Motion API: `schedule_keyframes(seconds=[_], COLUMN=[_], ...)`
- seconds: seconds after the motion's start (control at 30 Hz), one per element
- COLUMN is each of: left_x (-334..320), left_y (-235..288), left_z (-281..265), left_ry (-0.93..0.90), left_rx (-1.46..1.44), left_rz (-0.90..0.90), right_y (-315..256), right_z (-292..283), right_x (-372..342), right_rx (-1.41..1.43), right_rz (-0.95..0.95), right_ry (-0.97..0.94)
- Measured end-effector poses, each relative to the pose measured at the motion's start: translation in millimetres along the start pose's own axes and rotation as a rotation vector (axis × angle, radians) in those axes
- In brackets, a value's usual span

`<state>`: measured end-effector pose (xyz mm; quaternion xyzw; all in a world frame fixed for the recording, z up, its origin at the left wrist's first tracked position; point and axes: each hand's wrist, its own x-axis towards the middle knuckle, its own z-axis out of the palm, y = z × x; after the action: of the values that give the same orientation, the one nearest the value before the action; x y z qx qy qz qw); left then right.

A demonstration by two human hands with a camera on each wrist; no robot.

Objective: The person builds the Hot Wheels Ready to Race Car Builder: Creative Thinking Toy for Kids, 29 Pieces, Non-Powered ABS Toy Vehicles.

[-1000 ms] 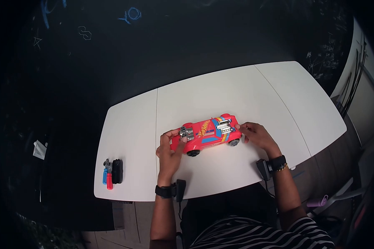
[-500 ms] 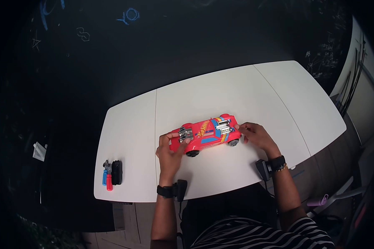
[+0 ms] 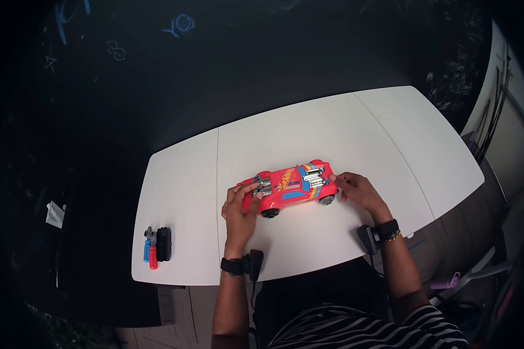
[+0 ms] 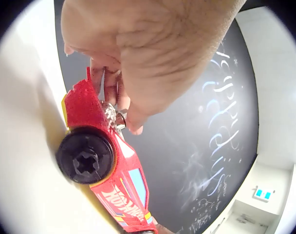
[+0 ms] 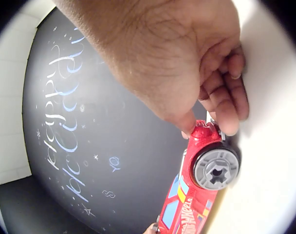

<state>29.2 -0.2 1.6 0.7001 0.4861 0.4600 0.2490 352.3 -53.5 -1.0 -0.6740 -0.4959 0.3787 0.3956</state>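
A red toy car [image 3: 291, 189] with blue and yellow trim stands on the white table, its length running left to right. At its left end my left hand [image 3: 240, 218] pinches a silver engine piece [image 3: 264, 185] between thumb and fingers; the left wrist view shows the thumb [image 4: 136, 122] against that piece. My right hand [image 3: 361, 192] holds the car's right end, thumb on top and fingers at the end face. Close by in the right wrist view is a grey wheel [image 5: 216, 168] with a cross-shaped hub. A black wheel [image 4: 85, 156] shows in the left wrist view.
At the table's left lie a blue-handled tool [image 3: 147, 251], a red-handled tool [image 3: 153, 257] and a black oblong item [image 3: 164, 244], with a small grey part among them. A dark chalkboard [image 3: 273, 58] stands behind the white table [image 3: 332, 128]. A purple bottle-like object [image 3: 445, 281] lies below, right.
My left hand's fingers have shifted from the car's left end onto the silver engine piece. The right hand keeps its hold and the car stays in place.
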Motion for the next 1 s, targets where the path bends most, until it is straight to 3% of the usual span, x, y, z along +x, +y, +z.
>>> schedule_keyframes(seconds=[0.13, 0.63, 0.87, 1.0], left_x=[0, 2, 5, 5], left_y=[6, 11, 3, 5], left_z=[5, -9, 0, -1], left_ry=[0.091, -0.022, 0.079, 0.070], left_rx=[-0.054, -0.026, -0.081, 0.034], left_rz=[0.006, 0.028, 0.020, 0.054], right_y=[-3, -1, 2, -3], right_z=[0, 0, 2, 1], right_x=[-2, -1, 1, -1], right_rx=[0.010, -0.020, -0.007, -0.017], right_rz=[0.003, -0.006, -0.025, -0.001], right_ry=[0.004, 0.016, 0.019, 0.016])
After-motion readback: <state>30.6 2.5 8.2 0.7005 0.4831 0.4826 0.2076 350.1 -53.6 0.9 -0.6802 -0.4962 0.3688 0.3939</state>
